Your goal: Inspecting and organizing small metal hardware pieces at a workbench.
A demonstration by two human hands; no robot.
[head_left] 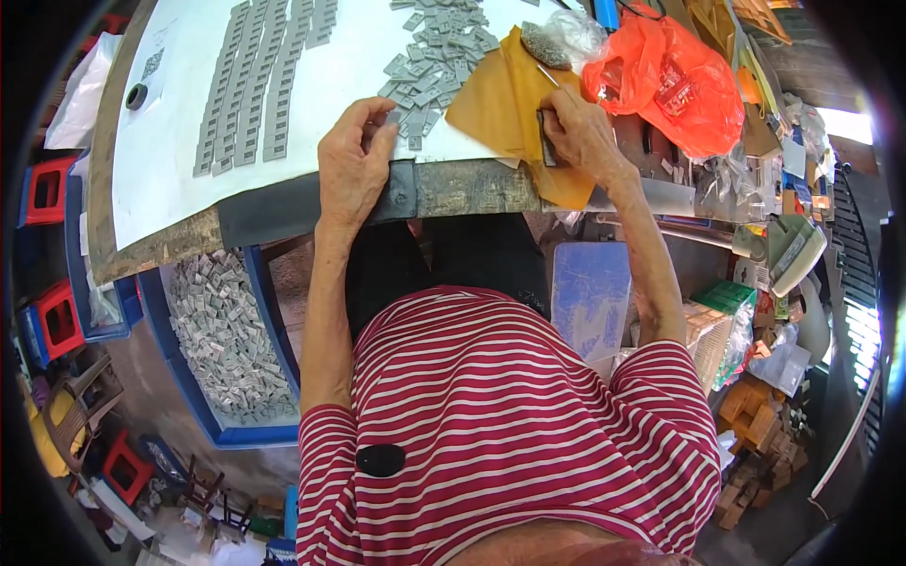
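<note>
Both bare forearms reach away from striped-shirted torso toward far side. Left hand (354, 165): forearm nearly straight, wrist level, palm down, fingers curled, thumb and forefinger tips pinched together at far end. Right hand (578, 132): elbow bent out to right, forearm angled inward and far, wrist flexed, knuckles up, fingers folded under in closed grip.

A worn wooden workbench (151, 255) stands above red stools (47, 189) in daylight.
</note>
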